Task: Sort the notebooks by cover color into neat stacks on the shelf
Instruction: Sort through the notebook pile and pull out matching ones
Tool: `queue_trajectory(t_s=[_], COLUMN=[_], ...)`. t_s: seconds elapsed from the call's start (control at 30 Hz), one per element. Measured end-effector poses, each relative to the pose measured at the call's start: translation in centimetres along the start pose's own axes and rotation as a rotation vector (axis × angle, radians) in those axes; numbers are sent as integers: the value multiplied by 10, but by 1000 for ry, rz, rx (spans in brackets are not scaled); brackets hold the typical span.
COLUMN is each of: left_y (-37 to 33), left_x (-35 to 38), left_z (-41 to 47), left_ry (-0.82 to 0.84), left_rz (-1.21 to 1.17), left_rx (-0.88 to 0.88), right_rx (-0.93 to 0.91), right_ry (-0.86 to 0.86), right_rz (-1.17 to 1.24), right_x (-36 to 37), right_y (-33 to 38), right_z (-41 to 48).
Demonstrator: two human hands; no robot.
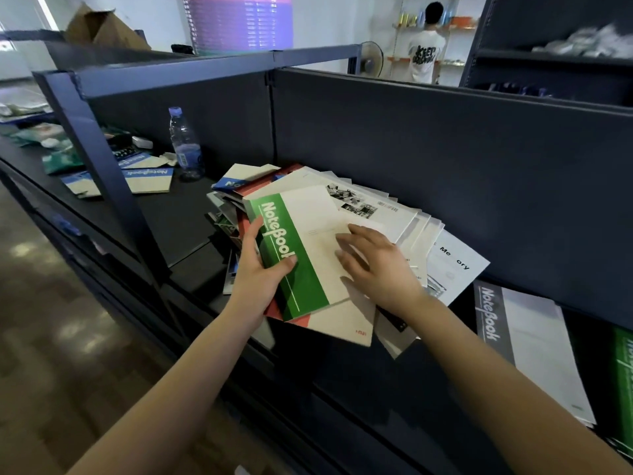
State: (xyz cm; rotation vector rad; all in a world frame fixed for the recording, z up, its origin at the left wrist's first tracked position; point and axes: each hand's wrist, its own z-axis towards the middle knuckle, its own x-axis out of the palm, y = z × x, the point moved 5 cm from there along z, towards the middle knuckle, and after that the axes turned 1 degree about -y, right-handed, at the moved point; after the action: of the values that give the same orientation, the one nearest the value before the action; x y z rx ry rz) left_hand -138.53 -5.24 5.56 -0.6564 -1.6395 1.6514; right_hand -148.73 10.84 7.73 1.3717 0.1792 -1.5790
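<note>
Atop the jumbled notebook pile [394, 214], the green-spined paper notebook [301, 265] is gripped by the left hand [258, 272], pressed by the flat right hand [375, 265]. Right of it, a grey-spined stack [527, 337] is started; most seems unsorted.

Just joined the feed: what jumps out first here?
The green notebook tops a messy pile of notebooks at the centre of the shelf, gripped at its spine edge by the left hand while the right hand rests on its cover. A water bottle stands behind, to the left.
</note>
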Motion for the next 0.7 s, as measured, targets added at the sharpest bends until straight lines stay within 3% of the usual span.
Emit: queue_trajectory(t_s=[0.13, 0.3, 0.43, 0.53, 0.7], left_y=[-7, -15, -14, -8, -6], left_x=[7, 7, 5, 5, 6], left_z=[-1, -3, -4, -8, -11], left_ry=[-41, -94, -116, -113, -106], left_rz=[-35, -32, -14, -7, 4], left_rx=[43, 68, 44, 11, 4], right_rx=[125, 382, 432, 463, 416], right_ry=[-79, 103, 159, 103, -158], right_rz=[57, -124, -108, -40, 141], right_x=[-13, -24, -29, -33, -32], right_y=[-28, -79, -97, -97, -85], right_z=[3, 30, 49, 48, 26])
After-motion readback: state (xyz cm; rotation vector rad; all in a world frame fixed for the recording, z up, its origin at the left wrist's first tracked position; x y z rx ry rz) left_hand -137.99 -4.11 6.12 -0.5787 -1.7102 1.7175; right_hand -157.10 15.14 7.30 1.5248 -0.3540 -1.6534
